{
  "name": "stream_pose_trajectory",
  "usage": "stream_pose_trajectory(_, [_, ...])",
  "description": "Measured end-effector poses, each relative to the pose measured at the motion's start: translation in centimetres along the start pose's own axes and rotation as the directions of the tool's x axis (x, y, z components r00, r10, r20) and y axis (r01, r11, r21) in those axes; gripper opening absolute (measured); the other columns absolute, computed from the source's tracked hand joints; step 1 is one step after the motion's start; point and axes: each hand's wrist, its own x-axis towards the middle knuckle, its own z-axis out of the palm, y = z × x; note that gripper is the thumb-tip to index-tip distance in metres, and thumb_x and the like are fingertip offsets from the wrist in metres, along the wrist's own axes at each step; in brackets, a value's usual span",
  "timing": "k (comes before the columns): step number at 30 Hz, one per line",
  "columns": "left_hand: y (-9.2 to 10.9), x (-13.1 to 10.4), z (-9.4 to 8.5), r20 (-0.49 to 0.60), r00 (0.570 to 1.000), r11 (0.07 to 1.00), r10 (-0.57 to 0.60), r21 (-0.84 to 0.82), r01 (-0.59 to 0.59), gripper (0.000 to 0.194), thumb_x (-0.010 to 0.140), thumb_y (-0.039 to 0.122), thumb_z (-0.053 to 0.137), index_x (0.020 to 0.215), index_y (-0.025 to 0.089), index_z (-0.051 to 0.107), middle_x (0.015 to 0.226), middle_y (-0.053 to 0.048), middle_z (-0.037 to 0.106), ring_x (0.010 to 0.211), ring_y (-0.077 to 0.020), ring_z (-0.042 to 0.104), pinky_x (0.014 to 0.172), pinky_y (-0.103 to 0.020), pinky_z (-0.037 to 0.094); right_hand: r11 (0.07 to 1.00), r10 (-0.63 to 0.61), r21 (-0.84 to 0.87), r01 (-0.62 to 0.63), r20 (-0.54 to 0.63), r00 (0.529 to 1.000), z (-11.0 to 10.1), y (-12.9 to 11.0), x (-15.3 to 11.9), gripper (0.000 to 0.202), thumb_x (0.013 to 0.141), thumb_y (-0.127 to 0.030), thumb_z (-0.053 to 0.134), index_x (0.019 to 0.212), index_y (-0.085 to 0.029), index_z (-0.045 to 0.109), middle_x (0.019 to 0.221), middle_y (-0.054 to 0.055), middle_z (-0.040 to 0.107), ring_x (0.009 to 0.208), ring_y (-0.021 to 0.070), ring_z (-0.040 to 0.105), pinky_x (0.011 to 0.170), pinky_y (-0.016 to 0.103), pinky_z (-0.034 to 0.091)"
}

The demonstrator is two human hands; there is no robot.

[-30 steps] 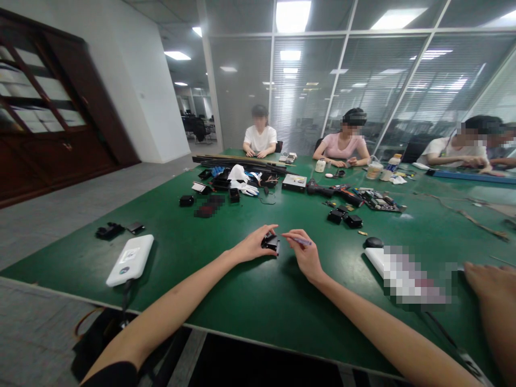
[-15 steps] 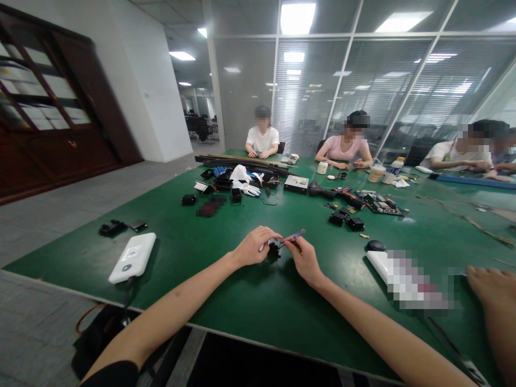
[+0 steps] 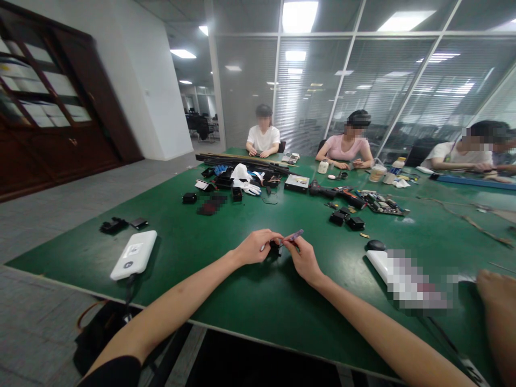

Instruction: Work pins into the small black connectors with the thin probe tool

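Note:
My left hand (image 3: 258,246) is closed on a small black plastic part (image 3: 275,248) just above the green table (image 3: 226,301). Its fingers cover much of the part, so the shape is hard to make out. Pinched in my right hand (image 3: 303,259) is a thin tool with a purple handle (image 3: 297,235), which slants up to the right. The tool's lower end meets the part between my two hands; its tip is too small to see. Both hands nearly touch each other there.
Black boxy parts (image 3: 355,223) lie right of centre, near a power drill (image 3: 342,194) and a circuit board (image 3: 382,203). Gloves (image 3: 246,185) sit among scrap further back. White power banks (image 3: 134,255) flank my arms. Another person's hand (image 3: 497,301) rests at the right edge. Several people sit across.
My hands stay together at the black part, and the purple-handled tool has shifted only slightly. The other person's hand at the right edge has moved a little to the right.

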Motion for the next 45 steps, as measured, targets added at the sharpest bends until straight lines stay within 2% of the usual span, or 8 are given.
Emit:
stream_pose_trajectory(19, [0.0, -0.2, -0.2, 0.013, 1.0, 1.0, 0.015, 0.016, -0.016, 0.06, 0.078, 0.0, 0.044, 0.133, 0.02, 0.055, 0.111, -0.006, 0.072, 0.105, -0.0202, 0.066, 0.097, -0.036, 0.052, 1.0, 0.018, -0.016, -0.018, -0.005, 1.0, 0.0, -0.1, 0.1, 0.022, 0.098, -0.041, 0.059, 0.096, -0.021, 0.068, 0.092, 0.006, 0.071, 0.085, 0.0228, 0.065, 0.076, 0.033, 0.053])
stream_pose_trajectory(33, [-0.3, -0.5, 0.0, -0.016, 0.999, 0.999, 0.035, 0.009, -0.035, 0.058, 0.079, -0.001, 0.045, 0.133, 0.019, 0.056, 0.11, -0.006, 0.072, 0.104, -0.0189, 0.066, 0.097, -0.033, 0.052, 0.999, 0.027, -0.02, -0.027, 0.008, 1.0, 0.3, 0.1, 0.1, 0.022, 0.1, -0.04, 0.057, 0.098, -0.019, 0.067, 0.093, 0.006, 0.069, 0.081, 0.0199, 0.062, 0.072, 0.029, 0.049])
stream_pose_trajectory(40, [-0.1, -0.4, -0.1, -0.033, 0.999, 1.0, -0.003, -0.015, 0.002, 0.057, 0.08, -0.001, 0.045, 0.132, 0.019, 0.058, 0.109, -0.006, 0.072, 0.103, -0.0191, 0.066, 0.097, -0.033, 0.052, 0.999, 0.028, -0.035, -0.028, 0.004, 1.0, 0.6, 0.4, 0.2, 0.024, 0.099, -0.041, 0.057, 0.096, -0.019, 0.066, 0.09, 0.006, 0.069, 0.077, 0.0192, 0.061, 0.071, 0.029, 0.049])
stream_pose_trajectory(45, [0.4, -0.2, -0.1, -0.068, 0.996, 0.995, -0.063, -0.076, 0.058, 0.048, 0.087, 0.004, 0.044, 0.131, 0.02, 0.057, 0.11, -0.005, 0.073, 0.102, -0.0173, 0.069, 0.097, -0.031, 0.052, 0.998, -0.026, -0.049, 0.029, 0.059, 0.998, 0.3, 0.0, 1.4, 0.024, 0.097, -0.041, 0.06, 0.089, -0.019, 0.067, 0.085, 0.005, 0.069, 0.08, 0.0199, 0.062, 0.075, 0.03, 0.05])
